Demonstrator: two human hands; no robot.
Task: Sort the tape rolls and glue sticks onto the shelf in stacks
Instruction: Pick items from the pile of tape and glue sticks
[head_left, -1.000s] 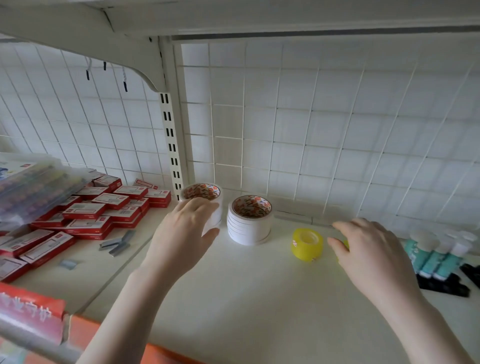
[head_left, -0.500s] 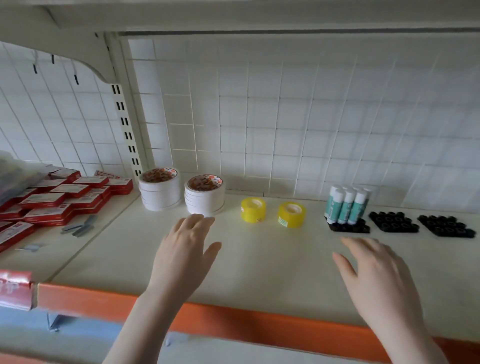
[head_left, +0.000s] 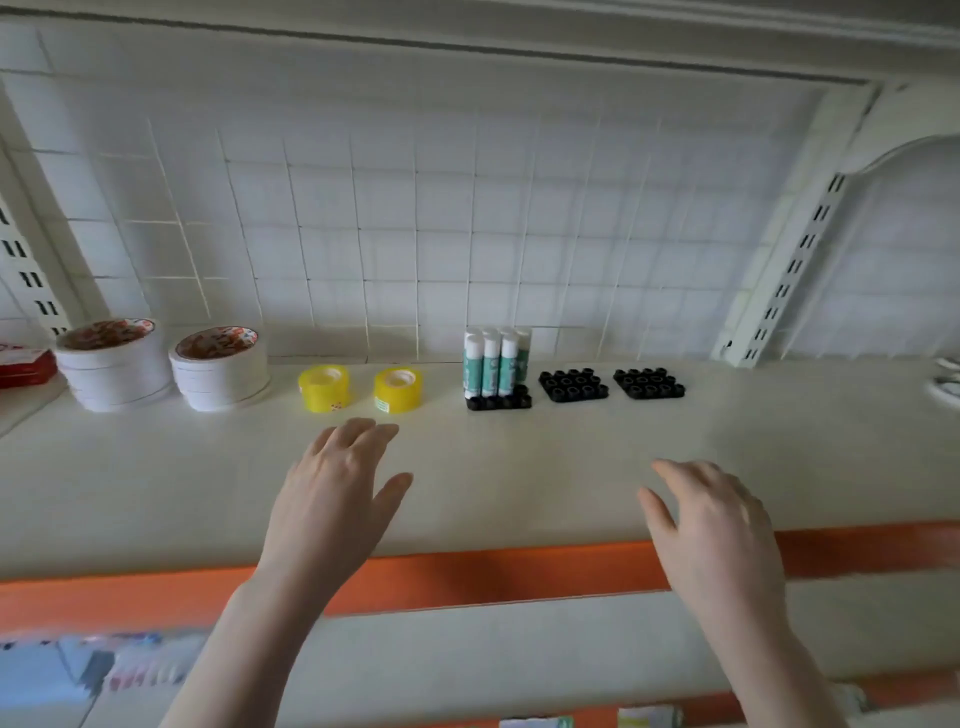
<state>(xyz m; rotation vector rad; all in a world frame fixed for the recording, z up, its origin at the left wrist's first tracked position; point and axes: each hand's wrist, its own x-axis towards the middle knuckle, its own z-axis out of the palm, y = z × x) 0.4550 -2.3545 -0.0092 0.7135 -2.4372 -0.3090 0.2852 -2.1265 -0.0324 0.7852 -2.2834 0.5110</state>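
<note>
— Where do my hands stand against the stock?

— Both are empty, fingers relaxed and spread. My left hand (head_left: 337, 499) hovers over the shelf (head_left: 519, 467), and the two yellow tape rolls (head_left: 323, 388) (head_left: 398, 389) lie just ahead of its fingertips, toward the back wall. My right hand (head_left: 711, 525) sits nearer the orange front edge (head_left: 467, 577), well apart from anything.

— So which hand goes for what?

— I judge the left takes the yellow rolls; they lie flat, holes up, side by side but not touching, so one could go on the other. The white tape stacks (head_left: 111, 364) (head_left: 221, 366) stand further left, already piled.

— And the glue?

— The glue sticks (head_left: 491, 364) stand upright in a black tray (head_left: 498, 402), ahead and to the left of my right hand. Two more black trays (head_left: 573, 385) (head_left: 648, 383) right of it hold none.

— Room?

— Bare shelf between hands and row. The red boxes (head_left: 26, 366) crowd the far left.
</note>
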